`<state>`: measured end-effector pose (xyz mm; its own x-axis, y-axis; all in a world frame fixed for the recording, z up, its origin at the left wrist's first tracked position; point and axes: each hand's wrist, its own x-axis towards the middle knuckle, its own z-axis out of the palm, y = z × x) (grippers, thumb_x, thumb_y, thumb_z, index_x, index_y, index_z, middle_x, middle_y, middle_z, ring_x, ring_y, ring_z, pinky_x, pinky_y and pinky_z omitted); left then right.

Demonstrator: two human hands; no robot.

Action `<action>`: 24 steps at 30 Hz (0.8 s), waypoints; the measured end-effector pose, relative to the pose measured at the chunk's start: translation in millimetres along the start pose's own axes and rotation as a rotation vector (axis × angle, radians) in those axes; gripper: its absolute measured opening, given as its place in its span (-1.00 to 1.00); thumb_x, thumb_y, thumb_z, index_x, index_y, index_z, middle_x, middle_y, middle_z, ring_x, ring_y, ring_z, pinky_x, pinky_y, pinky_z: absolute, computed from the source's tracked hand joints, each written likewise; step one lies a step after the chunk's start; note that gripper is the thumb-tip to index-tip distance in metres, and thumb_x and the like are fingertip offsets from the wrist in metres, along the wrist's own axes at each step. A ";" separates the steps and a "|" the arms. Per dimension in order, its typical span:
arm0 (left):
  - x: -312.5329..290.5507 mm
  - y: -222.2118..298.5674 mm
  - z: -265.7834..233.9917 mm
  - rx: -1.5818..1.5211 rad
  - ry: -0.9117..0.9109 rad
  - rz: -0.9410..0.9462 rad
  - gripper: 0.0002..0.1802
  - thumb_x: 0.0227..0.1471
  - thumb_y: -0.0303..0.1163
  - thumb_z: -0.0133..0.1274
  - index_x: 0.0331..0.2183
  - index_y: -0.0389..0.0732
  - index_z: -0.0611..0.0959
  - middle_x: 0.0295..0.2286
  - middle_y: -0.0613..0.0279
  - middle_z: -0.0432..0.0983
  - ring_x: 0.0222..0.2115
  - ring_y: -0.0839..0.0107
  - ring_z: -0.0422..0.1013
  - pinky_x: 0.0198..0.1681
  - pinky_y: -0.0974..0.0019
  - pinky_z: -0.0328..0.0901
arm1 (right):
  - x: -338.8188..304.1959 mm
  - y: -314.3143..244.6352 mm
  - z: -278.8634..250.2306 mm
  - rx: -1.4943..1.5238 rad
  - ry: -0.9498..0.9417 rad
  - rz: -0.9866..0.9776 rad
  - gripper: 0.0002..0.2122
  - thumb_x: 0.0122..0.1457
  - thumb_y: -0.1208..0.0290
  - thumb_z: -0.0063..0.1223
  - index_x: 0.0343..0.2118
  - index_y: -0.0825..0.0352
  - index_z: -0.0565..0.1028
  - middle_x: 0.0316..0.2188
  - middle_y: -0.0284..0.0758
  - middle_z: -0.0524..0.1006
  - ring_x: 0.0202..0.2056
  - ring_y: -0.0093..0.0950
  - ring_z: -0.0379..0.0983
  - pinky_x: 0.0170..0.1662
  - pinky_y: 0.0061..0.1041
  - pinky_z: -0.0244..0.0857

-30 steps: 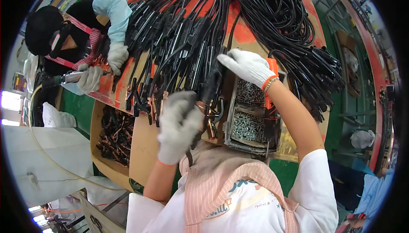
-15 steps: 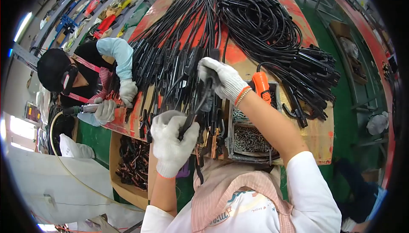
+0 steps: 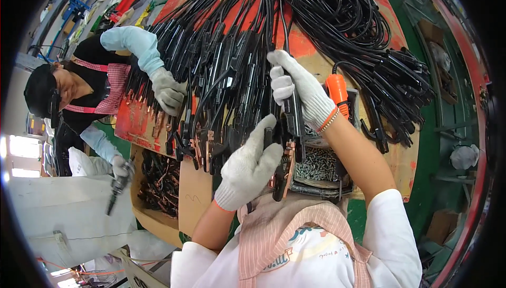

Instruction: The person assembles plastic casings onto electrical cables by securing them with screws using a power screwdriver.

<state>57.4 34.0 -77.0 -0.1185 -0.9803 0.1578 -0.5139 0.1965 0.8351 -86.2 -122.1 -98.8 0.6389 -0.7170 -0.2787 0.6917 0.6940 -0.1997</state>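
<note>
Left of the screw bin point(image 3: 319, 190), the left hand point(image 3: 246, 168) pinches a black piece point(image 3: 269, 137); over its left edge, the right hand point(image 3: 304, 92) grips an electrode holder point(image 3: 295, 124).

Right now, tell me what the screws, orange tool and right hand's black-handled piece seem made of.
Screws: probably steel or plated metal, glinting silvery. Orange tool: likely smooth plastic, given its even colour. Black handle: seemingly glossy plastic, showing highlights. Reddish end: perhaps copper or plating, by its metallic sheen.
</note>
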 end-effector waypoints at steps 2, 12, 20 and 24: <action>10.5 16.0 -7.8 -0.032 -0.099 -0.268 -0.38 0.17 -0.25 -0.07 0.20 -0.28 0.26 -0.13 -0.15 0.52 -0.23 0.17 0.54 -0.14 0.28 0.37 | 3.9 2.7 16.3 -0.311 0.125 -0.226 -0.85 0.27 0.28 0.07 -0.22 0.19 0.40 -0.59 -0.59 0.27 -0.70 -0.85 0.07 -0.73 -0.81 -0.02; 47.9 6.8 17.3 0.041 0.364 0.034 -0.49 0.15 -0.41 -0.05 0.14 -0.21 0.39 -0.26 -0.13 0.56 -0.37 0.11 0.55 -0.30 0.20 0.41 | -32.9 19.0 45.7 -0.282 0.057 -0.321 -0.85 0.22 0.39 0.10 -0.21 0.24 0.39 -0.59 -0.53 0.31 -0.68 -0.71 0.16 -0.68 -0.72 0.03; 49.8 30.1 29.5 -0.292 0.314 0.026 -0.49 0.17 -0.46 -0.06 0.15 -0.35 0.35 -0.02 -0.07 0.47 -0.06 0.32 0.46 0.00 0.34 0.31 | -39.3 -1.0 24.5 -0.151 -0.071 -0.403 -0.77 0.26 0.35 0.07 -0.49 0.16 0.28 -0.64 -0.59 0.20 -0.69 -0.78 0.08 -0.68 -0.76 0.06; 52.7 36.4 32.4 -0.382 0.296 -0.020 -0.49 0.17 -0.47 -0.06 0.15 -0.37 0.35 -0.01 -0.02 0.46 -0.05 0.41 0.42 0.03 0.38 0.28 | -53.1 6.0 38.5 -0.181 0.057 -0.453 -0.68 0.32 0.29 -0.02 -0.58 0.09 0.20 -0.72 -0.67 0.05 -0.77 -0.83 -0.08 -0.72 -0.78 -0.14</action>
<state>4.9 -9.9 -55.4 0.1640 -0.9577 0.2364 -0.1579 0.2111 0.9646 -103.0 -82.3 -49.0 0.2643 -0.9484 -0.1755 0.8231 0.3166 -0.4715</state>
